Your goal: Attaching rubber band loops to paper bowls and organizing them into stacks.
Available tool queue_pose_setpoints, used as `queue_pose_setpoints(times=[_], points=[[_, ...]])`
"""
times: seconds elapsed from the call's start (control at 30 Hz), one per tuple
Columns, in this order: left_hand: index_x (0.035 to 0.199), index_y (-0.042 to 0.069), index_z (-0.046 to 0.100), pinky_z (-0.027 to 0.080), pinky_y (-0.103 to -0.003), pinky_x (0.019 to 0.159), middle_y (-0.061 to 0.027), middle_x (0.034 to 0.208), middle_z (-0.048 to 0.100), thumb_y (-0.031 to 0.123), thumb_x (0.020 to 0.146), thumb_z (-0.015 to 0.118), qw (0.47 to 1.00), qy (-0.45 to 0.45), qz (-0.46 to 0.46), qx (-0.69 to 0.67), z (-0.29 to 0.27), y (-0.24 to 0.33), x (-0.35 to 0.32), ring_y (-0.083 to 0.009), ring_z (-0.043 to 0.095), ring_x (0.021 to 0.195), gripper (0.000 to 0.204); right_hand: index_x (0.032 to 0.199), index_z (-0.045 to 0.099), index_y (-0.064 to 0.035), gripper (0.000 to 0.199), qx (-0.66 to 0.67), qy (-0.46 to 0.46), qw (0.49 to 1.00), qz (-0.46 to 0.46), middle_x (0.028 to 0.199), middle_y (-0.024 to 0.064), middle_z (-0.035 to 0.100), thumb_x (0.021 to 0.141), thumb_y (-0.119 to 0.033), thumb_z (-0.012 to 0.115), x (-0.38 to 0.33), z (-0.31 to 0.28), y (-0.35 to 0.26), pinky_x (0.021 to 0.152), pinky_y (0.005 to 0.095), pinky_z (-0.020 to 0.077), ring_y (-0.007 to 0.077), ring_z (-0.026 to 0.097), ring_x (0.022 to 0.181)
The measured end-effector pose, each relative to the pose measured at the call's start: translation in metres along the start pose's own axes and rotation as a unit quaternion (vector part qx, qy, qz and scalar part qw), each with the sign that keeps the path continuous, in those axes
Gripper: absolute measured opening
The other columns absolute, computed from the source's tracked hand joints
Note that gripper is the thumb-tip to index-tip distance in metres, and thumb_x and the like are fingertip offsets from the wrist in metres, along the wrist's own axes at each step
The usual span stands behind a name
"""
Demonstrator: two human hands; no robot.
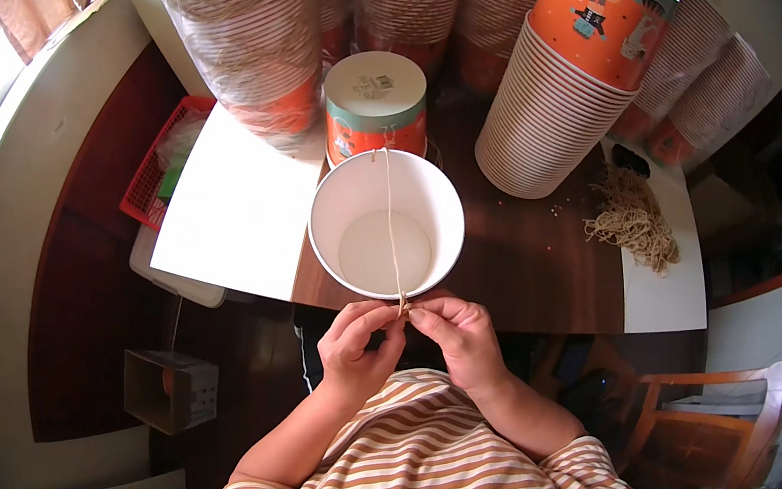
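A large white-lined paper bucket stands near the table's front edge, its open mouth toward me. Across that mouth runs a thin beige string, from the far rim to the near rim. At the near rim my left hand pinches the string between thumb and fingers. Close beside it, my right hand also pinches the string, and the fingertips of both hands nearly meet at what looks like a knot. Just behind stands an upside-down bucket with an orange and green printed side.
A tall nested stack of buckets leans at the right. A bundle of loose strings lies beyond it. Plastic-wrapped bucket stacks line the back. At the left are a red basket and a cardboard box; a wooden chair stands lower right.
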State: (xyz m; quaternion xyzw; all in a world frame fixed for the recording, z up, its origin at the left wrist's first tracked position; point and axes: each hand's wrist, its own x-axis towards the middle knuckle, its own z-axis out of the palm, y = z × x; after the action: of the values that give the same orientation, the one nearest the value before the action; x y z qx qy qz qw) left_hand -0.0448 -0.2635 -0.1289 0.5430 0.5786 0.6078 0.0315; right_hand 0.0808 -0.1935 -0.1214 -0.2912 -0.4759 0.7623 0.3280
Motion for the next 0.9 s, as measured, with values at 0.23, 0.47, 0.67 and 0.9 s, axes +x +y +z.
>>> queue_pose_setpoints(times=[0.23, 0.47, 0.67, 0.9], points=[[0.093, -0.005, 0.060, 0.054, -0.025, 0.069, -0.0108, 0.088, 0.065, -0.007, 0.083, 0.059, 0.947, -0.019, -0.219, -0.234, 0.000, 0.001, -0.012, -0.0148, 0.064, 0.079, 0.010, 0.098, 0.066, 0.0009, 0.021, 0.041, 0.008, 0.998, 0.046, 0.096, 0.0077, 0.067, 0.090, -0.015, 0.057, 0.007, -0.001, -0.003, 0.087, 0.0272, 0.0449, 0.0127, 0.060, 0.089], [0.095, -0.007, 0.059, 0.056, -0.025, 0.072, -0.0114, 0.090, 0.067, -0.005, 0.087, 0.055, 0.890, -0.025, -0.315, -0.328, -0.004, -0.003, -0.020, -0.0155, 0.066, 0.079, 0.010, 0.095, 0.069, -0.0037, 0.017, 0.067, -0.035, 0.993, 0.093, 0.080, -0.0017, 0.065, 0.084, -0.015, 0.061, 0.012, 0.001, -0.002, 0.058, 0.0176, 0.0342, 0.0025, 0.045, 0.063], [0.091, -0.007, 0.061, 0.057, -0.028, 0.071, -0.0119, 0.088, 0.067, -0.003, 0.087, 0.057, 0.869, 0.000, -0.336, -0.362, -0.006, -0.005, -0.019, -0.0173, 0.066, 0.077, 0.007, 0.093, 0.068, -0.0037, 0.015, 0.121, -0.023, 0.988, 0.089, 0.081, -0.0007, 0.065, 0.081, -0.012, 0.063, 0.015, -0.006, 0.007, 0.060, 0.0191, 0.0374, 0.0034, 0.046, 0.064], [0.091, -0.007, 0.061, 0.057, -0.029, 0.071, -0.0131, 0.088, 0.067, -0.002, 0.087, 0.058, 0.851, 0.019, -0.342, -0.398, -0.006, -0.007, -0.018, -0.0176, 0.067, 0.075, 0.007, 0.090, 0.062, -0.0016, 0.008, -0.112, 0.018, 0.990, -0.083, 0.086, 0.0024, 0.064, 0.083, -0.006, 0.061, 0.017, -0.012, 0.013, 0.075, 0.0232, 0.0465, 0.0078, 0.057, 0.078]])
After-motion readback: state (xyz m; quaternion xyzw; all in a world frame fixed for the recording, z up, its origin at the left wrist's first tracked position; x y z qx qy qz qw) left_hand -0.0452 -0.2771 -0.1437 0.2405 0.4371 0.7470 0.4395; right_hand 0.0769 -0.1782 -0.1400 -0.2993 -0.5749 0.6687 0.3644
